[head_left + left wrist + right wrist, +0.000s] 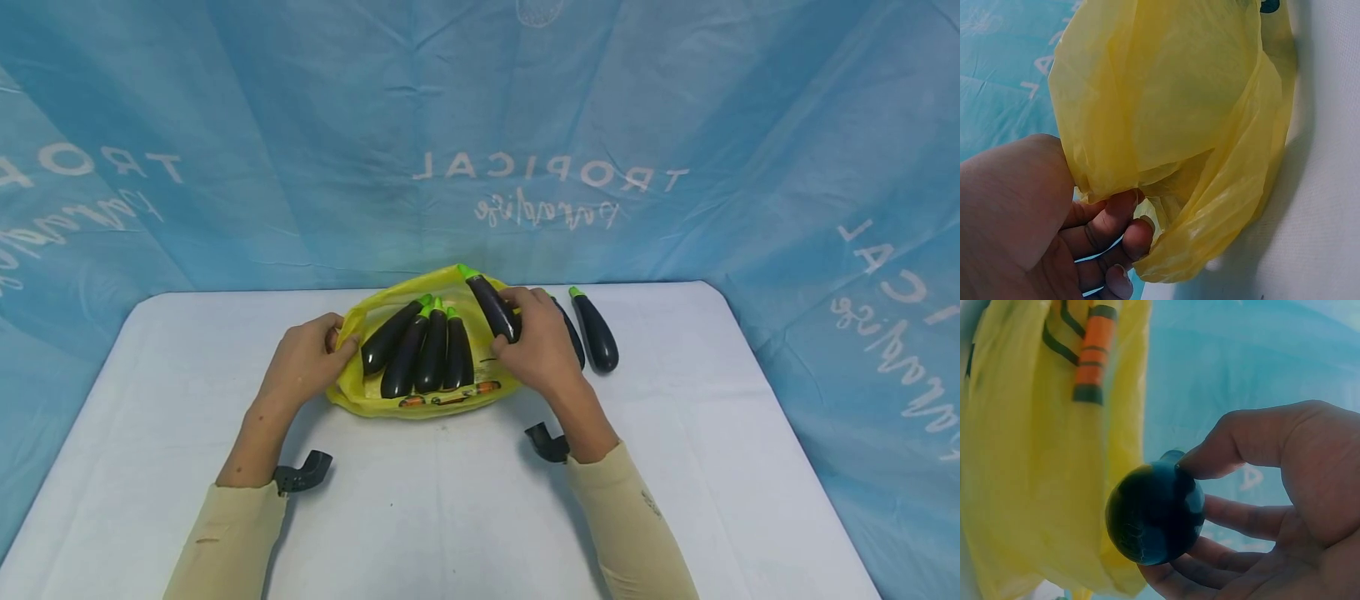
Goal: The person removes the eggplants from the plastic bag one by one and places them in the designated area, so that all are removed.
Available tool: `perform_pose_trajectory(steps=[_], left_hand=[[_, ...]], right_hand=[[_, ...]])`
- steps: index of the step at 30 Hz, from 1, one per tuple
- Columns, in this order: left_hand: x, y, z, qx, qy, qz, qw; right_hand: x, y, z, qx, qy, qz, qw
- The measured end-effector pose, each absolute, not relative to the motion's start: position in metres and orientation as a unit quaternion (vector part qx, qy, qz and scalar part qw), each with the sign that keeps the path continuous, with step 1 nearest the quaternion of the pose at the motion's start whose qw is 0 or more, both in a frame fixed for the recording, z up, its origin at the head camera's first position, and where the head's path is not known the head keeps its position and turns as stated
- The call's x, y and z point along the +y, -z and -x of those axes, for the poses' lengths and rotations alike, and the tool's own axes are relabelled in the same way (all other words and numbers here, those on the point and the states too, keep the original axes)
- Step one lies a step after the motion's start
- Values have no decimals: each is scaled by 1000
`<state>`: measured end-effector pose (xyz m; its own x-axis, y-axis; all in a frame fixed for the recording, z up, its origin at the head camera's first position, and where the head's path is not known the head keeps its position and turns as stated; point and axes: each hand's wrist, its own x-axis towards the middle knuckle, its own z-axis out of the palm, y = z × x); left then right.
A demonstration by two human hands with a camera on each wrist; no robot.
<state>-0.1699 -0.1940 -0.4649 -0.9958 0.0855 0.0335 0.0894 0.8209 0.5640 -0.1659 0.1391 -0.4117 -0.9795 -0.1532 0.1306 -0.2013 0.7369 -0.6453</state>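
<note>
A yellow plastic bag (352, 404) lies with its mouth spread wide on the table. Several dark eggplants (431, 354) with green stems rest side by side in it. My left hand (303, 358) pinches the bag's left edge; the left wrist view shows the thin film (1179, 94) held at the fingertips. At the bag's right edge, my right hand (536, 337) grips another eggplant (491, 304), its green stem pointing up and left. In the right wrist view the rounded end of that eggplant (1155, 512) sits between thumb and fingers, beside the bag's printed side.
Right of the bag, one eggplant (596, 333) lies on the white tabletop (442, 517). Another eggplant (573, 337) beside it is partly hidden by my right hand. A blue printed curtain (360, 125) hangs behind and around the table.
</note>
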Motion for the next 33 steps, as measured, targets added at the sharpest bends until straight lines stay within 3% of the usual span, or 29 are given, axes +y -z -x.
perform_pose_trajectory(steps=[33], left_hand=[[-194, 465, 170, -953, 298, 56, -5]], right_hand=[[180, 387, 167, -924, -378, -38, 52]])
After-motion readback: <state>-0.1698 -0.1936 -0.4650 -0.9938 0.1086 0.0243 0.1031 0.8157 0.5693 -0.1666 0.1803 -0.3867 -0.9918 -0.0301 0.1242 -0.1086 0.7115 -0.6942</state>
